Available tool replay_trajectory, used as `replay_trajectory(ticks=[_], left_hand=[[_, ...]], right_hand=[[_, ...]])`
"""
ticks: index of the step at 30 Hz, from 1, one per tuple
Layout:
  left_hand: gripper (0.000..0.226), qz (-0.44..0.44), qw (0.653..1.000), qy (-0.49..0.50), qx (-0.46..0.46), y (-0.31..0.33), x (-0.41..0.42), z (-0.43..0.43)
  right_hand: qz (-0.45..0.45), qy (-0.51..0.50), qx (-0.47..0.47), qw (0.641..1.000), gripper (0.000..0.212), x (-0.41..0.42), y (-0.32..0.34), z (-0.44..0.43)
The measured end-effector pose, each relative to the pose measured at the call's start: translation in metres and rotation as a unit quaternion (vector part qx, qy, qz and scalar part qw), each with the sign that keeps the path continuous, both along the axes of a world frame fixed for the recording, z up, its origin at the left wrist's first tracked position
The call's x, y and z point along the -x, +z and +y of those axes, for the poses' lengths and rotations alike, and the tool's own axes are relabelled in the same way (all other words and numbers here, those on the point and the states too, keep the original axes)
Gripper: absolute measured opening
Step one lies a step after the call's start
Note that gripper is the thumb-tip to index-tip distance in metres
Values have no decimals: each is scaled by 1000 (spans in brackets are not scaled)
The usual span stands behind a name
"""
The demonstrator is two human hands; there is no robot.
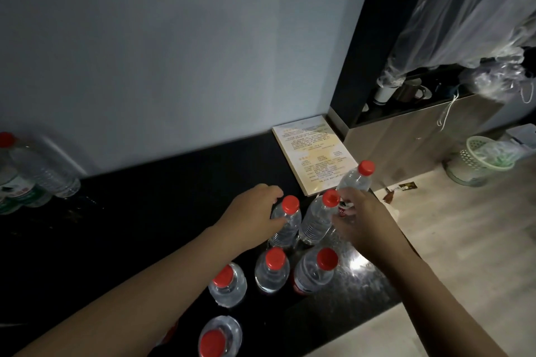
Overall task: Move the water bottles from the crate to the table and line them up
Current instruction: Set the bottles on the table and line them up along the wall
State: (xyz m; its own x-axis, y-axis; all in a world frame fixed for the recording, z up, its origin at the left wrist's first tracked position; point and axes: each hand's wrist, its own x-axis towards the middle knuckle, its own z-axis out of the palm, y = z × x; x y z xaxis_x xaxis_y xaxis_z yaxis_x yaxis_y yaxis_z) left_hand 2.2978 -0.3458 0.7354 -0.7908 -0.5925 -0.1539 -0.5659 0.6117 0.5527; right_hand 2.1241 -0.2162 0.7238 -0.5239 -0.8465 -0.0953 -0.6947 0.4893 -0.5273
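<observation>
Several clear water bottles with red caps stand on the black table. My left hand is wrapped around the upper body of one bottle in the back row. My right hand grips a tilted bottle at the right end, lifted slightly above the table; another bottle stands between the two hands. Closer to me stand three more bottles, and one at the bottom edge. No crate is in view.
A printed card lies on the table's far right corner against the white wall. Other bottles with green labels sit at the far left. A green basket stands on the wooden floor to the right, below a shelf with plastic bags.
</observation>
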Motion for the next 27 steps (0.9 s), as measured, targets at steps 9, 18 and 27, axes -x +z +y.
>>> replay_trajectory(ticks=[9, 18, 27], left_hand=[[31, -62, 998, -20, 18, -14, 38, -1], [21, -12, 999, 52, -2, -23, 25, -13], [19, 112, 980, 163, -18, -5, -40, -28]], right_hand=[[11, 34, -32, 999, 19, 15, -8, -29], [-21, 24, -22, 999, 17, 18, -13, -26], [6, 38, 29, 999, 15, -9, 11, -39]])
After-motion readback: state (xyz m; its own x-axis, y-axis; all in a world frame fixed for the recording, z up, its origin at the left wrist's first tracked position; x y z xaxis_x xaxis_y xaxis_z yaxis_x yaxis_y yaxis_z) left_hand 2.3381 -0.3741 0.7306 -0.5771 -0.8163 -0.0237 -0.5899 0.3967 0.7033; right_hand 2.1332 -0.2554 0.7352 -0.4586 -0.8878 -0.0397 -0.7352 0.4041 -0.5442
